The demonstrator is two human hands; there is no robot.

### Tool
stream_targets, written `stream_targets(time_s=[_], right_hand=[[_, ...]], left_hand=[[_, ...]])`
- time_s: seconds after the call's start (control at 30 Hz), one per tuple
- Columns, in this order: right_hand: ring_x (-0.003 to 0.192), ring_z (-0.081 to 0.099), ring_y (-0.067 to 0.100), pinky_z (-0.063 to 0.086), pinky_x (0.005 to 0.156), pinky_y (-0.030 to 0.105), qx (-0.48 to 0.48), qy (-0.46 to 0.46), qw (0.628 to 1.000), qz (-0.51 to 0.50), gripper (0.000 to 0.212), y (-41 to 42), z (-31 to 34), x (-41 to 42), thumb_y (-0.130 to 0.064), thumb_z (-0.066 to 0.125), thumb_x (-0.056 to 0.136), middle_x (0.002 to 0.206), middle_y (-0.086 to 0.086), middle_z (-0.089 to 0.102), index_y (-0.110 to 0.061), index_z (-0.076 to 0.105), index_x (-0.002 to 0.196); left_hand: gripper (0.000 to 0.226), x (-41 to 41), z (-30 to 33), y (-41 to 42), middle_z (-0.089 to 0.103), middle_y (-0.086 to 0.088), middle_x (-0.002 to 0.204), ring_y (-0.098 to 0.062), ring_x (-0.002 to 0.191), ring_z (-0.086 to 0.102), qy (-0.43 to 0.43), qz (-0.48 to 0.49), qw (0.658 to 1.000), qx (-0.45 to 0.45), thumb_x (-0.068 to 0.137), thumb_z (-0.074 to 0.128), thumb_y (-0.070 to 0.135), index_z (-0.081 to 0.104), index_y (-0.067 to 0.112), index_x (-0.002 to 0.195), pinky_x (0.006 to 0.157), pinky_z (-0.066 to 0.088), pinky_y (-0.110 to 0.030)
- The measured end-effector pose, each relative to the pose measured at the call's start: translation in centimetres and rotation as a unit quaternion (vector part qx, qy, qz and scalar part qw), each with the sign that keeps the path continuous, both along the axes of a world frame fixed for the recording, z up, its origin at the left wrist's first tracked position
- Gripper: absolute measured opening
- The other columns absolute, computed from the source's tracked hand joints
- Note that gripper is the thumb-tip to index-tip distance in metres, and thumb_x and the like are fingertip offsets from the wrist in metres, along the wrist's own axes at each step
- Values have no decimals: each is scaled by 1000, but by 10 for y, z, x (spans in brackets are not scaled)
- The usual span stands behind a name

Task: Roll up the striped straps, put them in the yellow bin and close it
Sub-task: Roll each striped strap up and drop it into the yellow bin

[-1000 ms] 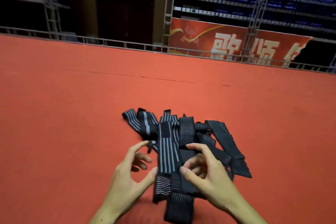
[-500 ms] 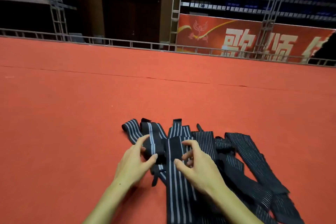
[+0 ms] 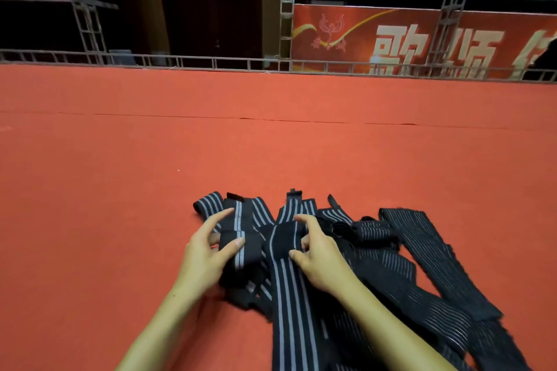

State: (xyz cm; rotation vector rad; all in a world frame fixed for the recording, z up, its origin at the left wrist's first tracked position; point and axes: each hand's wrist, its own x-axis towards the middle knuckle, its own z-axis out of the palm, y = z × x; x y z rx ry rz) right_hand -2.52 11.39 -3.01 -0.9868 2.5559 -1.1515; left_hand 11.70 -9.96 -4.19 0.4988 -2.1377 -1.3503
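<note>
Several striped straps (image 3: 376, 268) lie heaped on the red carpet (image 3: 120, 190). Your left hand (image 3: 205, 253) pinches a folded strap end left of the heap's centre; your right hand (image 3: 316, 253) pinches the started roll (image 3: 287, 239) beside it, likely keeping it tight. No yellow bin in view.

Since a second ago, both hands have moved toward 12 o'clock over the straps (image 3: 289, 295). Left hand (image 3: 205, 253) now pinches one folded end; right hand (image 3: 316, 259) another.
</note>
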Motion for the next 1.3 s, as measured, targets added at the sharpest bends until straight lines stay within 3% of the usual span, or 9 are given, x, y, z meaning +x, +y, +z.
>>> stream_targets(time_s=[0.1,0.27,0.5,0.67,0.8,0.9,1.1,1.23,1.3], right_hand=[[69,52,12,54,83,40,-69,6,998,13,63,9,13,12,-15,67,102,94,-2,49,-38,39,154],[65,54,4,54,79,31,-126,-3,992,14,68,29,34,40,-13,68,103,100,-5,52,-42,37,157],[98,71,10,56,98,35,-50,-18,999,-2,87,59,41,87,-14,65,104,138,-1,54,-39,13,170],[100,70,8,57,100,35,-42,3,999,20,84,91,25,128,-19,67,103,132,-8,56,-40,18,167],[107,66,8,53,103,32,-8,3,1000,19,85,108,13,141,-25,68,103,135,-5,55,-41,14,167],[123,63,15,49,112,43,40,-3,999,23,92,107,9,142,-36,67,102,145,-1,51,-42,1,167],[134,59,32,46,111,47,139,28,990,16,106,88,-2,141,-38,70,101,148,5,46,-38,-12,168],[121,63,27,51,109,46,130,1,990,48,113,70,-15,140,-32,79,95,150,1,42,-46,-8,166],[128,51,28,51,109,45,151,19,987,42,110,65,-20,141,-32,81,95,148,2,34,-39,-1,168]], left_hand=[[57,31,24,9,82,4,114,-13,109,78,48,10,999,10,90,85,10,65,35,138,87,61,-21],[55,99,56,33,84,3,99,-9,93,80,62,8,998,6,95,79,9,63,40,137,75,57,-13],[57,169,7,48,81,16,107,-4,102,76,-67,43,996,-34,93,84,28,56,57,134,96,59,-40],[68,200,-9,59,73,24,125,-3,114,70,-110,41,990,-74,92,83,35,47,56,145,102,55,-41],[77,211,-6,71,70,24,136,-1,121,70,-69,10,997,-34,93,83,19,46,56,149,104,56,-36],[81,212,-6,75,65,20,146,-3,127,67,-54,14,998,-15,92,84,15,46,58,149,108,55,-40],[78,213,-16,75,57,37,147,2,136,59,-69,17,997,-23,92,84,20,47,61,147,115,50,-39],[66,211,-9,74,72,19,134,-1,120,70,-66,39,997,8,93,83,33,50,61,143,104,58,-38],[66,213,-5,77,74,18,130,-1,115,73,-60,42,997,34,90,84,40,51,60,143,102,59,-38]])
